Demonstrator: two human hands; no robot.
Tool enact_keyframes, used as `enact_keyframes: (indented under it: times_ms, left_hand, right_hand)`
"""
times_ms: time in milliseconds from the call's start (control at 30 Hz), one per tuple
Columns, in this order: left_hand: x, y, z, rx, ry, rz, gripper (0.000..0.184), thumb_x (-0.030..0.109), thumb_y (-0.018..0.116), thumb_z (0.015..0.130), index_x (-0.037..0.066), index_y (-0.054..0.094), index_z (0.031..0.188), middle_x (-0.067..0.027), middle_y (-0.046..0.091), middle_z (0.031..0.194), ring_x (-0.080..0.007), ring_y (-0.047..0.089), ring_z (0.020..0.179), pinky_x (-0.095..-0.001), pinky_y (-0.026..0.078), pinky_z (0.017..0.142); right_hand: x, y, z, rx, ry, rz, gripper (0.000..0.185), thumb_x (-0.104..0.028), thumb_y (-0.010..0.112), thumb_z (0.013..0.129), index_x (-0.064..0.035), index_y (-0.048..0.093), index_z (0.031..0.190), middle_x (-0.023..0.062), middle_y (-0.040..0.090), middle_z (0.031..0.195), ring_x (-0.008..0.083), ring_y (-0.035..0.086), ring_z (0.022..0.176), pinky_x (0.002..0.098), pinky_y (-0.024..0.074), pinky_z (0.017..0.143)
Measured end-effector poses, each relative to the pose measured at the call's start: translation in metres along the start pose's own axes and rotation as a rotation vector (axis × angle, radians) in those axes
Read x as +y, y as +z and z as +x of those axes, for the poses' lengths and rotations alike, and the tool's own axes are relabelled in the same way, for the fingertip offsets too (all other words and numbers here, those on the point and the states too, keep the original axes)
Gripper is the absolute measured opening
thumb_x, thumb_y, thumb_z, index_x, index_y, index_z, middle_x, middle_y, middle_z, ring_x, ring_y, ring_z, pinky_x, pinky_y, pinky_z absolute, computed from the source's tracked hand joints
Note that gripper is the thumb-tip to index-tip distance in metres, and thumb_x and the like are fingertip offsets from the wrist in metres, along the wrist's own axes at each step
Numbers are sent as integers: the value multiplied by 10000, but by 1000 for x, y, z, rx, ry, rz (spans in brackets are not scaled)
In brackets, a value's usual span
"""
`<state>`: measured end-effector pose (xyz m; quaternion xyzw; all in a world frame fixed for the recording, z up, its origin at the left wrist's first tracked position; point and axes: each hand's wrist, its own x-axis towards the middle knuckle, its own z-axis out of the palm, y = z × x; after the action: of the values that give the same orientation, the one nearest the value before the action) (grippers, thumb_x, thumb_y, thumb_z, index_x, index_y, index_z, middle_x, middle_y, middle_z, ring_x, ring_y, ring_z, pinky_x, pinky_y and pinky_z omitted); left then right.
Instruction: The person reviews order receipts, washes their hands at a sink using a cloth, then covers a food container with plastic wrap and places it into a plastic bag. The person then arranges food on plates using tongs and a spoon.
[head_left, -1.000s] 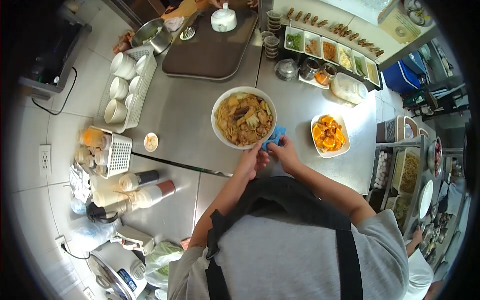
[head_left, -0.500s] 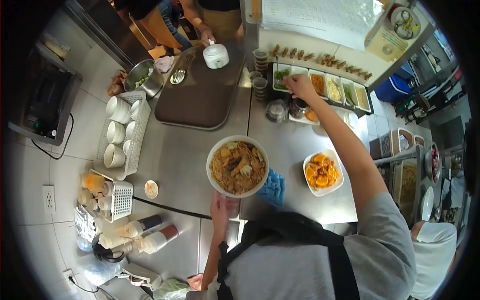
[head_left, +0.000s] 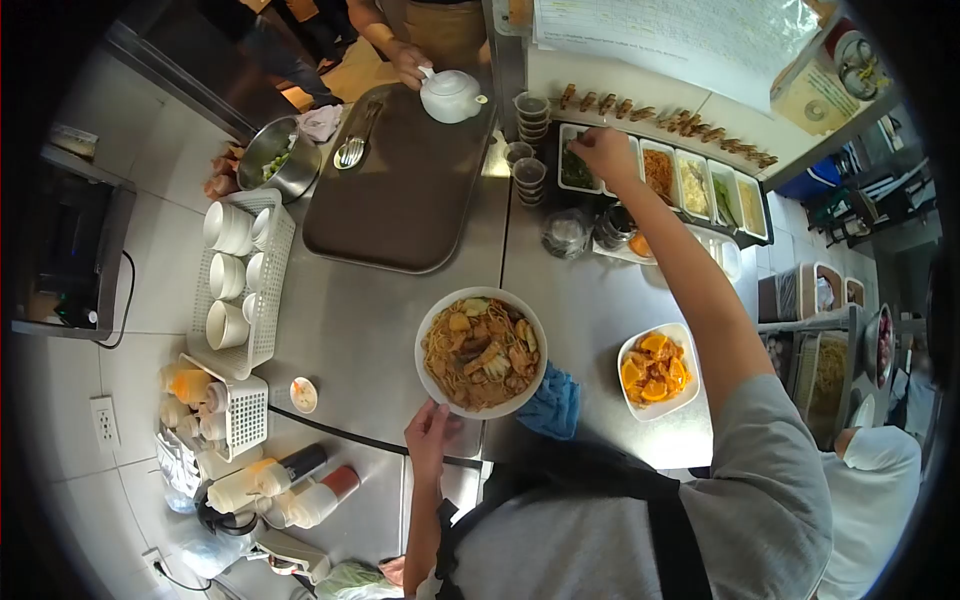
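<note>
A white bowl of noodles (head_left: pixel 482 352) with meat and vegetables stands on the steel counter in front of me. My left hand (head_left: pixel 428 438) is at its lower left rim, fingers stretched toward the bowl and seeming to touch it; it looks open. Farther off, my right hand (head_left: pixel 604 158) is over a white container of chopped greens (head_left: pixel 577 172), fingertips pinched together at its edge. Whatever they hold is too small to make out. Under my right forearm sits a square white dish of orange slices in sauce (head_left: pixel 657 368). A blue cloth (head_left: pixel 550 402) lies beside the bowl.
A brown tray (head_left: pixel 390 215) carries a spoon and fork and a white teapot (head_left: pixel 452 95), whose handle another person's hand (head_left: pixel 408 65) holds. White cups fill a basket (head_left: pixel 262 325) at left. Stacked lidded cups (head_left: pixel 530 178) and a row of topping containers (head_left: pixel 692 183) stand at the back.
My right hand has shifted slightly over the greens, its fingers now lower at the container. The other person's teapot has turned, its spout now showing at right. The view has shifted a little.
</note>
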<state>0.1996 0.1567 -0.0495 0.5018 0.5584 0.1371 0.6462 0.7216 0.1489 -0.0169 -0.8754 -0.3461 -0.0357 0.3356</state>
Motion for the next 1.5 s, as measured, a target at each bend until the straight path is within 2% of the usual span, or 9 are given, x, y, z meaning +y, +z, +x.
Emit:
enact_keyframes:
  times_ms: [200,300,433,533,633,733,933,1233,1500]
  left_hand:
    - [4,-1,17,-189,-119,159,514,467,483,934,-15,624,828,-106,680,766,-162,629,602,-267,514,540]
    - [14,5,25,-232,-142,97,536,478,478,933,-28,618,829,-115,680,775,-167,641,624,-280,517,533]
    - [15,2,35,-479,-188,358,523,455,472,942,-29,622,1072,-112,683,786,-160,645,643,-280,524,548]
    - [18,22,4,-825,-194,308,431,407,530,927,88,600,1208,-81,691,804,-148,650,679,-272,515,553]
    - [17,71,-32,-817,-23,387,390,329,629,873,170,598,1228,-60,688,782,-148,648,679,-282,503,571]
    - [15,94,-35,-792,360,706,416,262,700,795,148,622,1187,-51,675,750,-174,640,660,-300,485,585]
    - [16,104,-35,-595,571,881,291,254,741,715,145,704,982,-36,651,679,-215,626,629,-331,474,578]
    - [-9,108,-32,-436,423,790,224,294,770,688,106,699,790,-51,638,636,-218,621,594,-338,468,541]
    - [-11,101,-34,-414,477,781,225,283,766,691,79,684,737,-73,648,651,-239,635,616,-349,479,559]
  right_hand:
    - [1,-42,-15,-44,-77,182,219,-218,616,840,-16,688,885,178,640,696,290,635,622,371,494,624]
    - [11,-36,-13,92,-146,174,230,-230,603,858,-18,689,879,182,619,659,300,621,598,382,480,596]
    - [25,-27,-30,24,-136,75,231,-224,589,869,-22,694,911,181,609,643,299,618,589,377,482,594]
    - [26,-27,-46,-28,-46,205,232,-198,582,876,-3,692,941,140,637,671,217,638,606,324,499,604]
    - [29,-31,-53,-131,228,457,232,-153,568,892,36,681,964,91,678,764,136,643,650,241,522,621]
    - [26,-44,-52,-161,434,666,226,-143,572,884,42,674,967,69,674,800,130,642,668,232,534,637]
    - [46,-38,-44,-165,694,972,196,-155,605,851,9,666,939,77,669,844,160,646,723,274,558,673]
    - [70,-39,-30,-186,764,1119,166,-146,592,844,-16,642,934,80,659,870,173,640,796,300,561,724]
    - [11,-80,-73,-295,645,1168,232,-169,571,873,6,632,1011,80,658,893,150,634,774,292,551,741]
